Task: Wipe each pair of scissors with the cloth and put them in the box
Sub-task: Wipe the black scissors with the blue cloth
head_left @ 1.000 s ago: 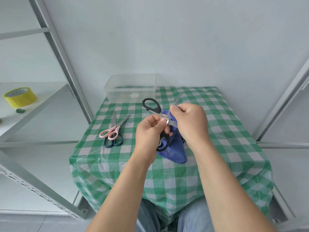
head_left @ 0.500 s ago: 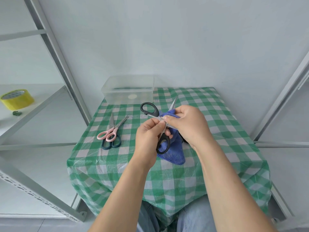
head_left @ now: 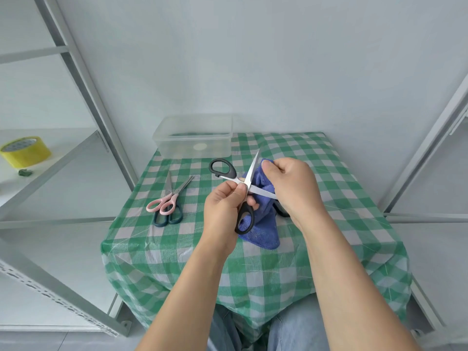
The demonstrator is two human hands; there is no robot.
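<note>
Green-checked tablecloth (head_left: 316, 158), black-handled scissors (head_left: 250, 178), shiny blades apart.

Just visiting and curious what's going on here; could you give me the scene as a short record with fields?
Left hand: grips black-handled scissors, blades open
Right hand: holds blue cloth beside the blades
On table: pink-handled scissors lying across dark-handled scissors
Box: clear, at the far edge, no scissors visible inside
</note>
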